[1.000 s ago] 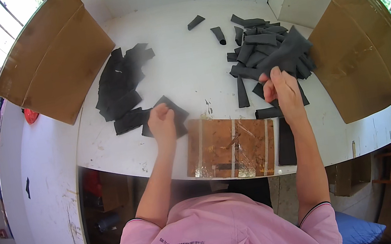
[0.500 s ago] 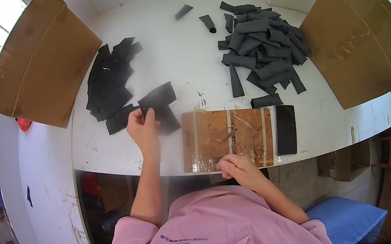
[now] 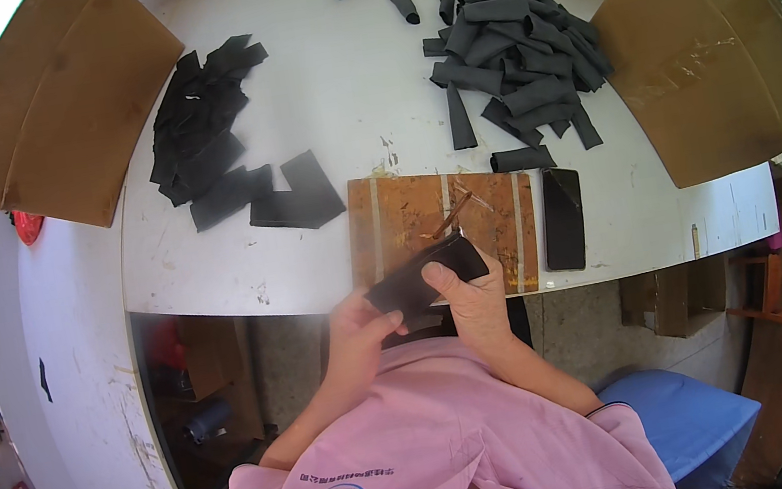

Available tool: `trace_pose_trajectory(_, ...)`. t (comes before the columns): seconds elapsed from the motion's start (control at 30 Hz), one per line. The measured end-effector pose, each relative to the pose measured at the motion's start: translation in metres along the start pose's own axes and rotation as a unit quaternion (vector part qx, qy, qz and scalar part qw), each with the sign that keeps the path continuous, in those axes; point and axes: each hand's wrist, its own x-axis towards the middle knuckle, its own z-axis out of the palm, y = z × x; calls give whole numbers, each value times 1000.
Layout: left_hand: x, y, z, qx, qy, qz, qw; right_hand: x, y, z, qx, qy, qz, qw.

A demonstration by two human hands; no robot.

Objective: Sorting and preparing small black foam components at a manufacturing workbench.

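Both my hands hold one black fabric piece (image 3: 409, 282) above the near edge of the brown taped board. My left hand (image 3: 359, 332) pinches its lower left end. With the thumb lying across the top, my right hand (image 3: 477, 304) grips the other end; its fingers are mostly hidden beneath the cloth. Several flat black fabric pieces (image 3: 197, 150) overlap in a heap on the left of the table. Two of them lie apart from it, nearer the board, such as an angled piece (image 3: 304, 202). At the right is a large pile of dark grey rolled fabric tubes (image 3: 523, 47).
The brown board (image 3: 397, 213) rests at the white table's (image 3: 203, 273) front edge. Beside it lies a black phone (image 3: 562, 219). Cardboard boxes stand at the left (image 3: 61, 101) and right (image 3: 705, 46). A blue-covered stool (image 3: 686, 423) is below, on the right.
My left hand has come from the left heap to the board, bringing a black fabric piece. My right hand has risen and taken hold of it too. The view has shifted slightly.
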Motion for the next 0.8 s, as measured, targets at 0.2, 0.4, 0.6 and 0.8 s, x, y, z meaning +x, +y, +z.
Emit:
trace_pose_trajectory(0.2,13,30,7,187,-160,98,964,5,-17,-18,-401,-145,-158,890)
trace_pose_trajectory(0.4,17,17,23,145,-16,56,988,-6,-21,-18,-375,-127,-78,915)
trace_pose_trajectory(0.6,10,9,24,-51,-47,21,997,-2,-11,-34,-285,-86,-163,941)
trace_pose_trajectory(0.8,23,36,10,-17,-107,-1,994,4,-21,-39,-350,-179,-126,911)
